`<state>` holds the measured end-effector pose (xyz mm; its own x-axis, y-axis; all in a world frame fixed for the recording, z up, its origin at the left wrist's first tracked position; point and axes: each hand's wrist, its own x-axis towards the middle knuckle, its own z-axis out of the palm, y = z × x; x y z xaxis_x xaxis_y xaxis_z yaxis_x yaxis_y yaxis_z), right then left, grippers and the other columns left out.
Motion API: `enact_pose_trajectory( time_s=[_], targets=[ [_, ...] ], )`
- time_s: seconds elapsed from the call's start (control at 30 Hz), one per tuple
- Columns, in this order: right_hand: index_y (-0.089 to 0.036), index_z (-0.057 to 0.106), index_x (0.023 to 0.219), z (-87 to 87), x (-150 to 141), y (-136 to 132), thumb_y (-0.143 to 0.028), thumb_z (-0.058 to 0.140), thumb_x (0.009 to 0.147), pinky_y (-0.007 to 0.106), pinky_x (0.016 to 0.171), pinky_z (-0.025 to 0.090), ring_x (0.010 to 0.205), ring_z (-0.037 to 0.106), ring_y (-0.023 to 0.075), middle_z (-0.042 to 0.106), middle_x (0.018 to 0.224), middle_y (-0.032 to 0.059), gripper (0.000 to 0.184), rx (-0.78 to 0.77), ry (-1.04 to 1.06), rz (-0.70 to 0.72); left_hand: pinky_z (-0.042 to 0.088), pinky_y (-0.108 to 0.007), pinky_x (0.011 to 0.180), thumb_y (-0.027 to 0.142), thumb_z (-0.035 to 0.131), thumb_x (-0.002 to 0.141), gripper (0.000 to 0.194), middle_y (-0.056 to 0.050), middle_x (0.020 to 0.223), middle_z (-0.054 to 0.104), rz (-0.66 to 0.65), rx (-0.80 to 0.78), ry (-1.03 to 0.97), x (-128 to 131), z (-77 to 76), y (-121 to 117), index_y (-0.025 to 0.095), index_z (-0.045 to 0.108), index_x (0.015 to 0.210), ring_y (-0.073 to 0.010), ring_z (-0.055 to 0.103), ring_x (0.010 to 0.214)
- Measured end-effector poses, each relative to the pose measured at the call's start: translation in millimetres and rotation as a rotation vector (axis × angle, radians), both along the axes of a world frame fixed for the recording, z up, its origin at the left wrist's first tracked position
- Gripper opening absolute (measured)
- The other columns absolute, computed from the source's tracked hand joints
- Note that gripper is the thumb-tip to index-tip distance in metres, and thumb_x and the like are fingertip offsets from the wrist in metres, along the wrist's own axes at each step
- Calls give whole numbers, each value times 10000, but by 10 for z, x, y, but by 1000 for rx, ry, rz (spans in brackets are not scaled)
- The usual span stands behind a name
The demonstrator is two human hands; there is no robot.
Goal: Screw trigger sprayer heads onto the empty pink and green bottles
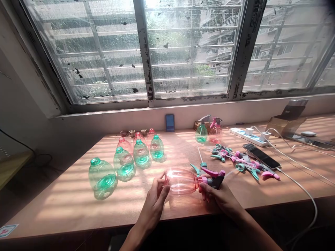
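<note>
A clear pink spray bottle (181, 181) lies sideways in both hands above the table's front edge. My left hand (157, 195) grips its base, thumb in front and fingers behind. At the neck, my right hand (213, 195) is closed around the collar of the pink and black spray head (215, 177). The head sits on the bottle's mouth; whether it is screwed tight I cannot tell. Just behind the bottle lies a green spray head (202, 166) with its tube pointing away. To the right is a pile of pink and green spray heads (243, 161).
Open green bottles (102, 176) and pink bottles (124, 144) stand at left. Two bottles with heads, one green (201, 133) and one pink (215, 134), stand at the back. A phone (261, 156), a power strip (248, 136) and white cables (295, 179) lie at right.
</note>
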<state>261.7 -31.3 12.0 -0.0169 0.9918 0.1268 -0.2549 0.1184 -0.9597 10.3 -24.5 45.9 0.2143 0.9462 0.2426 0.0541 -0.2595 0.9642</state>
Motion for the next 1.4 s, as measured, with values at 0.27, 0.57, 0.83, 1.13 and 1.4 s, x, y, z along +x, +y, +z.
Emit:
enact_pose_trajectory(
  time_s=[0.27, 0.57, 0.83, 1.13, 1.4],
  targets=[
    [-186, 680, 925, 75, -17, -3, -456, 827, 803, 227, 448, 414, 509, 591, 131, 709, 710, 19, 331, 19, 80, -17, 522, -445, 1022, 468, 740, 874, 397, -120, 1507, 507, -83, 19, -6, -23, -22, 3, 250, 575, 1161, -319, 589, 1273],
    [-197, 656, 977, 16, 12, 11, -433, 826, 813, 231, 460, 415, 486, 582, 122, 704, 690, 3, 334, 38, 114, 30, 239, -535, 1246, 312, 669, 953, 711, -15, 1708, 69, -183, 264, 174, -108, -179, 53, 423, 298, 1549, -357, 67, 1568],
    [-170, 714, 916, -75, 46, 34, -440, 782, 857, 234, 456, 405, 506, 575, 122, 696, 711, 26, 285, 40, 25, 55, 389, -514, 1171, 377, 711, 930, 897, -68, 1659, 247, -266, 119, 47, -60, -194, 32, 457, 108, 1588, -312, 441, 1406],
    [-162, 717, 911, -24, 24, 16, -474, 810, 816, 241, 473, 426, 512, 567, 123, 693, 701, 24, 339, -2, 32, 67, 436, -496, 1122, 383, 732, 911, 859, -71, 1643, 283, -197, 113, 66, -83, -210, 46, 448, 198, 1580, -319, 442, 1385],
    [-163, 718, 864, 8, 15, -2, -470, 840, 781, 239, 471, 422, 497, 564, 120, 672, 652, 10, 340, -19, 48, 87, 414, -523, 1135, 407, 796, 852, 993, -104, 1608, 347, -167, 105, 79, -78, -145, -3, 424, 137, 1595, -339, 463, 1369]
  ],
)
